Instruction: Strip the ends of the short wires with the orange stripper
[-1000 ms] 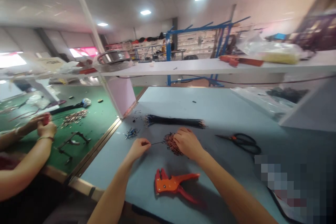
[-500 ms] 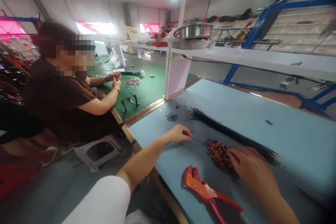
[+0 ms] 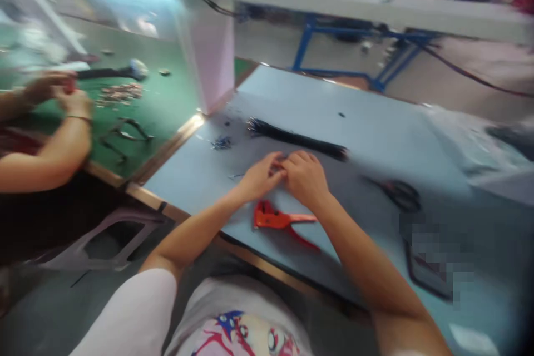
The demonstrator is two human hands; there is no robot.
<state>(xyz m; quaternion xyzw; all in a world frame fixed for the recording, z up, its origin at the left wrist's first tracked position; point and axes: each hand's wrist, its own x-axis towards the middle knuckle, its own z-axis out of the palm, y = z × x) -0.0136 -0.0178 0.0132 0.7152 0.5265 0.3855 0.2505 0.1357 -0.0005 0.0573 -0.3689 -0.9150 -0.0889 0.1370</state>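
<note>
My left hand and my right hand meet above the pale blue bench top, fingers curled close together. Whatever lies under or between them is hidden, and the picture is blurred. A thin wire pokes out to the left of my left hand. Beyond my hands lies a long bundle of black wires. Orange wire strippers rest just below my hands, untouched. Black-handled scissors lie off to the right.
A small heap of blue-tipped wire pieces sits at the bench's far left. At left, a co-worker's hands work over a green mat beside a metal jig. A wooden strip edges my bench.
My hands have come together. The reddish bunch of wire ends seen earlier is now out of sight beneath them. The view has tilted downward, bringing my shirt into the picture.
</note>
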